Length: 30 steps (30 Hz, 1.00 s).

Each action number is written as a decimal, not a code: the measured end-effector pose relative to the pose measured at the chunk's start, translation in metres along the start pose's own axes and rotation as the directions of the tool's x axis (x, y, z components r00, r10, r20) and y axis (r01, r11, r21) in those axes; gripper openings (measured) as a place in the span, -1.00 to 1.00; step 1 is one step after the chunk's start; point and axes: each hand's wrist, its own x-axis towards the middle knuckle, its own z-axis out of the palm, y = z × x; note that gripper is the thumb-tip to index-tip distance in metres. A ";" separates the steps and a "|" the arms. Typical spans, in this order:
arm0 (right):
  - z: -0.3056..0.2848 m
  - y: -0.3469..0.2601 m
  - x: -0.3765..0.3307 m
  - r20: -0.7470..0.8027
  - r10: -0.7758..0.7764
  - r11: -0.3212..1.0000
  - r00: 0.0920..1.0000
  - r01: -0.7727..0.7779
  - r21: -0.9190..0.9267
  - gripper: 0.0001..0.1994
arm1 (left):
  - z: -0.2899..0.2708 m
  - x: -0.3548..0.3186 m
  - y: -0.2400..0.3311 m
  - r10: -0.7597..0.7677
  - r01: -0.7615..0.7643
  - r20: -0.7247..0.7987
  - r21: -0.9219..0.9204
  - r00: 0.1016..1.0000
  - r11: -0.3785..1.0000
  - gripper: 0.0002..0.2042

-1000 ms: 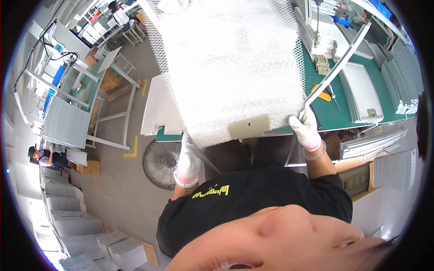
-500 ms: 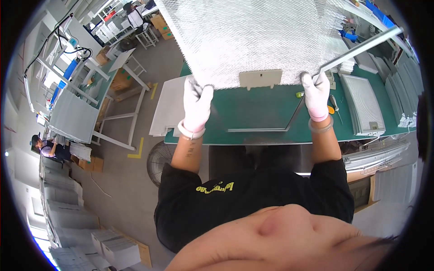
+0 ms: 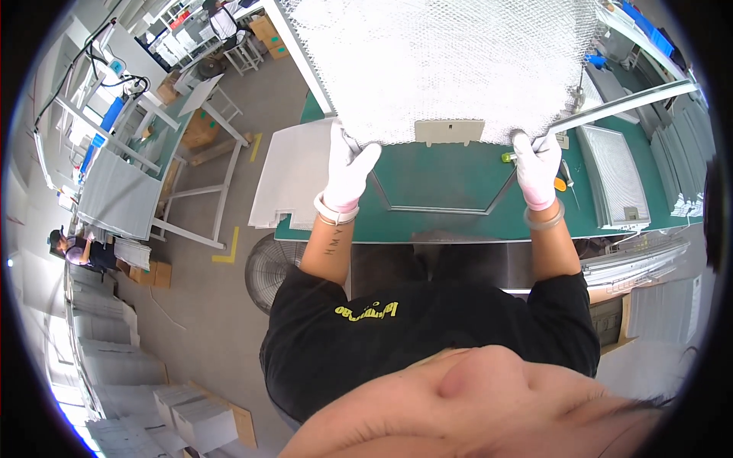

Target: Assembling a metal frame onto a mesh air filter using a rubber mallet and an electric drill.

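white mesh sheet [image 3: 443, 69] and metal frame [image 3: 626, 107] in both hands [image 3: 350, 174], farther from the shirt [image 3: 458, 320] than before

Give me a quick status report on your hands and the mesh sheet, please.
Left hand gripping mesh sheet near left corner; right hand, near right corner. Sheet held above green table. Orange-handled tool beside right hand.

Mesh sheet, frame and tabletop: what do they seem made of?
Mesh sheet: probably metal, bright and silvery, with a fine crisscross lattice. Frame: likely aluminium, pale satin with crisp edges, possibly painted. Tabletop: smooth green, perhaps rubber or plastic, given its even colour.
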 end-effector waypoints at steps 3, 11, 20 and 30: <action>0.005 -0.005 0.002 -0.002 0.027 0.998 1.000 -0.027 0.054 -0.72 | -0.015 0.000 -0.010 -0.033 0.033 -0.013 0.032 0.999 0.999 -0.76; 0.005 0.000 -0.004 -0.081 -0.029 0.998 0.996 0.025 -0.052 -0.76 | -0.009 0.001 -0.020 0.026 -0.010 -0.066 0.240 0.997 0.971 -0.83; -0.002 0.041 -0.032 0.176 0.064 0.977 0.982 -0.097 0.188 -0.65 | -0.030 -0.027 -0.074 -0.113 0.110 -0.002 0.271 0.994 0.956 -0.71; -0.015 -0.011 0.022 0.227 0.141 0.982 0.964 -0.165 0.092 -0.90 | -0.024 0.019 -0.012 -0.062 0.062 -0.019 0.026 0.998 0.998 -0.71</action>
